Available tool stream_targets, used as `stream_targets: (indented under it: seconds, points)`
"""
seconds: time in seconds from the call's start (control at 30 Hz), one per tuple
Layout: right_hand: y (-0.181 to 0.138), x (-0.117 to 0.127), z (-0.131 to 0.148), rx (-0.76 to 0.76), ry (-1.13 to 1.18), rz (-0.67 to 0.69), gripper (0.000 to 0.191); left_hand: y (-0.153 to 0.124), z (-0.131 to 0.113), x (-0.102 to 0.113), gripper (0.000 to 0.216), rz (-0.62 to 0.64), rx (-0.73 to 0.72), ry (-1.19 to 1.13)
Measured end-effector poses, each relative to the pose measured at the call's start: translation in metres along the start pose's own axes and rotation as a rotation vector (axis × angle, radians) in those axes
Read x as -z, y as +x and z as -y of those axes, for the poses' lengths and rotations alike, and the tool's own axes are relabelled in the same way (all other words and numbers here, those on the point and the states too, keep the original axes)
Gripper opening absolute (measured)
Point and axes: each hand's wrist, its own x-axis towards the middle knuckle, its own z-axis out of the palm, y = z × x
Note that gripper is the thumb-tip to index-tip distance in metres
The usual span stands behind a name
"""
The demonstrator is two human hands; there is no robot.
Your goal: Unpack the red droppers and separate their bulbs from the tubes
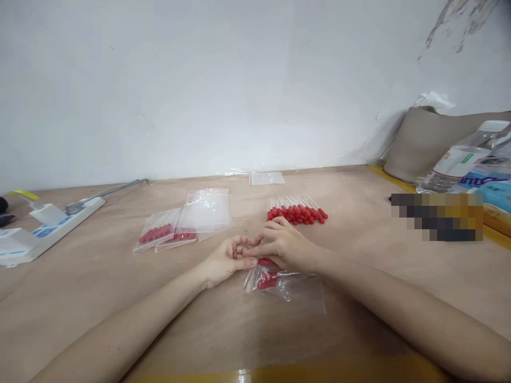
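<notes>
Pinching, with left hand (224,261) and right hand (286,247) curled fingertip to fingertip, the far end of a clear zip bag (293,286) holding red-tipped swabs; resting it mid-table (99,268), just nearer than the loose swab pile (297,210), right of the filled bags (164,234).

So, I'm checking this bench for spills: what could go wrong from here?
1. The clear plastic zip bag lies flat with its mouth hidden under the left hand and right hand; if unsealed, its red-tipped swabs could slide out.
2. The right hand sits close to the loose pile of red-tipped white sticks; its knuckles might scatter them.
</notes>
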Motion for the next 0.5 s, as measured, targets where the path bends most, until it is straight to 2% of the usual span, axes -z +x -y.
stream_targets:
  seconds: [0.27, 0.5]
  points:
    - [-0.0007, -0.0001, -0.0033, 0.243, -0.101, -0.125, 0.023, -0.0018, -0.0013, 0.0, 0.046, 0.053, 0.018, 0.002]
    - [-0.0015, -0.0042, -0.0034, 0.277, -0.126, -0.144, 0.019, -0.0009, 0.0012, 0.003, 0.046, 0.075, 0.004, -0.02]
